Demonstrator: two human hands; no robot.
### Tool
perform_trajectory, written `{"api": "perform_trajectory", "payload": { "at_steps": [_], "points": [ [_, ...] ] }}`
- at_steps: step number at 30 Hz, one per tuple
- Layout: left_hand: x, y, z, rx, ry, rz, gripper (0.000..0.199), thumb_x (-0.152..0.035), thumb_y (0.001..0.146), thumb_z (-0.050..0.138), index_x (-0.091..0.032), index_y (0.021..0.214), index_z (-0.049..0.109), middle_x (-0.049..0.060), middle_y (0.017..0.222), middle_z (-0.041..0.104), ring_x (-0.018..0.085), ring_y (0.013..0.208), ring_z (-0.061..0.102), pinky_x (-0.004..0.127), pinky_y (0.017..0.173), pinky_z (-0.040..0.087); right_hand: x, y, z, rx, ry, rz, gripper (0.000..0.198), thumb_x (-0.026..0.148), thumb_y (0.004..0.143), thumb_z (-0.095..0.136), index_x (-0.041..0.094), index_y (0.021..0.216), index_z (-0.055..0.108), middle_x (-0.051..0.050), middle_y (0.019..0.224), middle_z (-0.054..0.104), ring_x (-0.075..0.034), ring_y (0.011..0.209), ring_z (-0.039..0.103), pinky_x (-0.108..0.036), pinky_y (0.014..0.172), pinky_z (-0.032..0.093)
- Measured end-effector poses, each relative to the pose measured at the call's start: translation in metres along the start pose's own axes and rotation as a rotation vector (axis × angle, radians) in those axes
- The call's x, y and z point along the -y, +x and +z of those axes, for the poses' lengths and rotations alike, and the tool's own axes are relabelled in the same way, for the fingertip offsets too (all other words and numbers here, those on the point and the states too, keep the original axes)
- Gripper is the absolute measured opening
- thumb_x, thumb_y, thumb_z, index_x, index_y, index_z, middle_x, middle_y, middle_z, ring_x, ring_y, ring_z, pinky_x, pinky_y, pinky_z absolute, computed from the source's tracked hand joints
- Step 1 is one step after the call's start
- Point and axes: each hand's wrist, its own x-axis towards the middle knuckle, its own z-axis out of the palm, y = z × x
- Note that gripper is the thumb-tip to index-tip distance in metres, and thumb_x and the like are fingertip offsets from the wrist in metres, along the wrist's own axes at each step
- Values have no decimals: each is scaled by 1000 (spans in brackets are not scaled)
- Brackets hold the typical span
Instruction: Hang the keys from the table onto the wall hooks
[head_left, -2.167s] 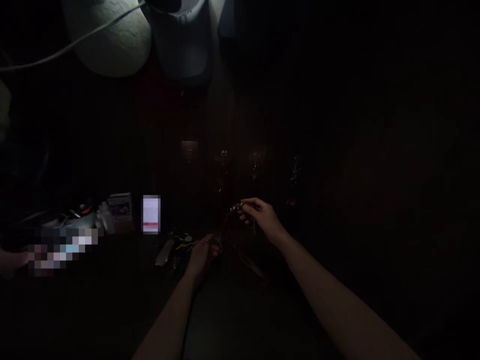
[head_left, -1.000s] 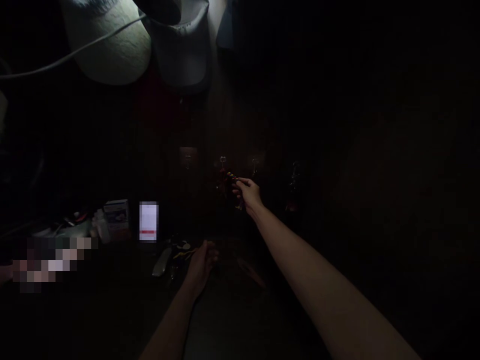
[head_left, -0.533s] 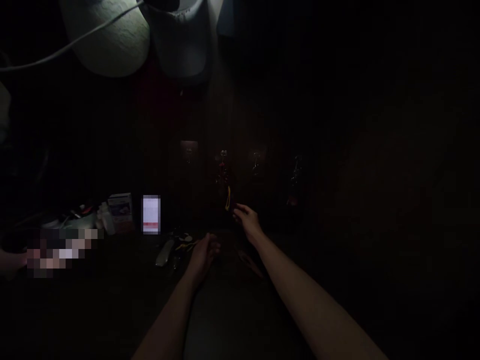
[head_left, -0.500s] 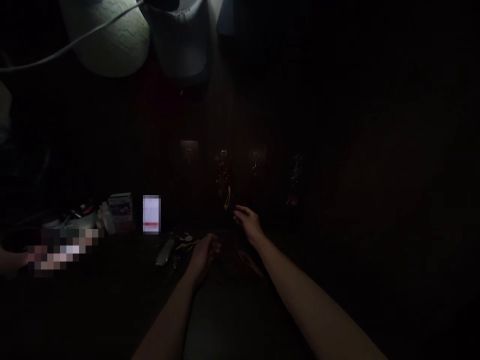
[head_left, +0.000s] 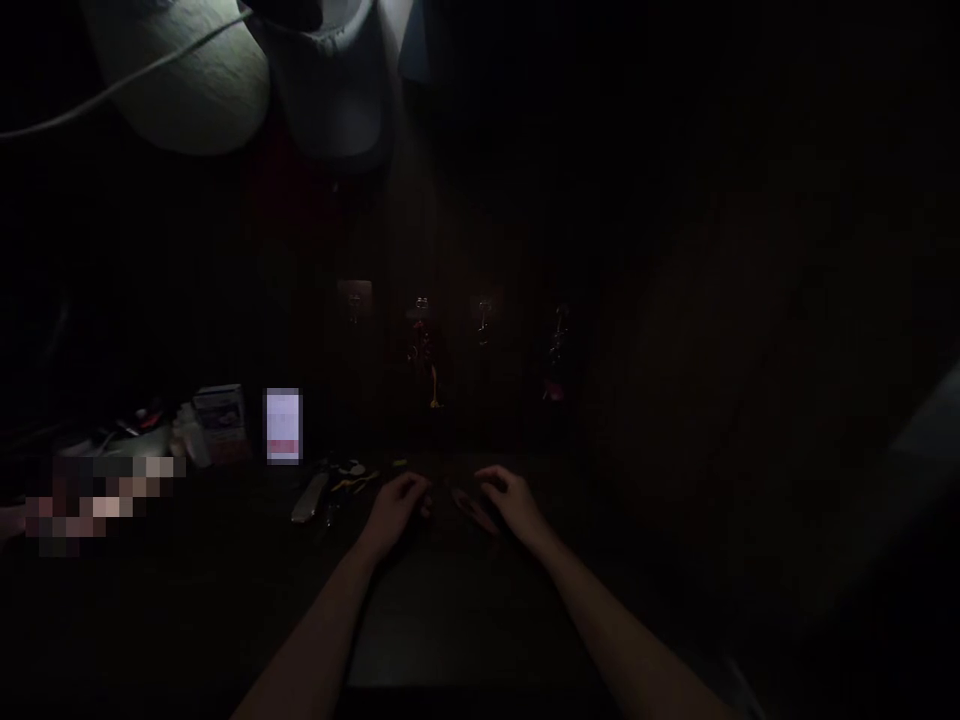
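Yellow-ended cord (head_left: 433, 388) hangs; below it, left hand (head_left: 395, 505), grip half-curled, contents unclear, and right hand (head_left: 514, 500), grip loosely parted, empty.

Left hand (head_left: 394, 512), right hand (head_left: 517, 505) over dark tabletop (head_left: 450, 615), fingers (head_left: 493, 471) bent; slim object (head_left: 474, 511) between; yellow cord (head_left: 433, 385) below hook (head_left: 421, 303).

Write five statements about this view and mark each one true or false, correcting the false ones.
1. A yellow cord hangs below a metal hook. True.
2. The right hand is gripping the yellow cord. False: the right hand is lower down, apart from it.
3. A box stands left of the lit screen. True.
4. The lit screen lies between the two hands. False: it is left of the left hand.
5. A pale cable crosses the upper left. True.
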Motion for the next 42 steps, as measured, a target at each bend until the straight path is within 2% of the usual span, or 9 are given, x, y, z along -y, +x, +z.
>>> {"api": "perform_trajectory", "payload": {
  "at_steps": [7,13,16,21,24,29,31,36,42],
  "points": [
    [-2,-8,5,-8,301,227,13,-27,71,57,-21,61,64,0,61,61,15,63,54,22,64,38,-13,-27,-12,32,-231,-68,20,23,74,49,21,81,67,-5,88,68,-20,88,60,-34,83,43],
    [-2,-20,8,205,606,400,17,-23,77,50,-24,82,66,4,83,66,20,79,58,27,75,39,-9,-30,-7,212,-527,-149,25,36,79,53,24,96,66,-5,102,65,-22,101,53,-37,88,36],
    [-1,-24,10,245,717,452,19,-22,76,50,-24,88,65,6,90,65,21,85,58,29,80,39,-7,-30,-6,239,-583,-138,28,41,80,51,25,99,65,-4,106,63,-22,104,51,-38,91,32],
    [-2,-28,9,211,963,491,16,-20,77,48,-21,84,62,7,85,62,21,83,58,32,81,41,-8,-32,-5,244,-659,-125,27,35,78,55,26,101,64,-5,111,60,-21,107,49,-36,91,31],
    [-3,-29,-3,49,1100,531,25,-16,78,46,-19,98,59,9,97,61,22,94,55,35,86,41,-9,-32,-6,238,-678,-130,25,33,80,51,25,100,64,-4,110,60,-20,105,49,-35,89,31],
    [-2,-24,-23,-407,1283,403,40,-15,80,42,-14,119,51,15,116,54,27,109,48,40,93,39,-9,-32,-6,234,-663,-152,24,32,81,51,25,100,64,-4,107,61,-19,103,50,-34,87,32],
    [0,-22,-25,-475,1354,307,40,-16,81,42,-14,120,52,16,121,51,29,113,46,42,93,38,-10,-31,-6,228,-657,-151,23,32,81,51,25,98,65,-4,107,61,-20,102,50,-34,86,32],
    [4,-23,-22,-440,1446,194,37,-19,81,42,-13,115,56,17,127,50,30,119,43,43,97,35,-13,-29,-5,221,-633,-151,22,33,82,50,25,95,65,-3,105,62,-19,101,50,-34,87,32],
    [2,-23,-24,-265,1349,233,35,-7,76,41,-13,105,59,12,111,62,23,109,53,38,98,34,-15,-28,-6,228,-642,-132,23,32,81,50,25,98,64,-4,108,61,-19,103,50,-34,87,32]
  ]
}}
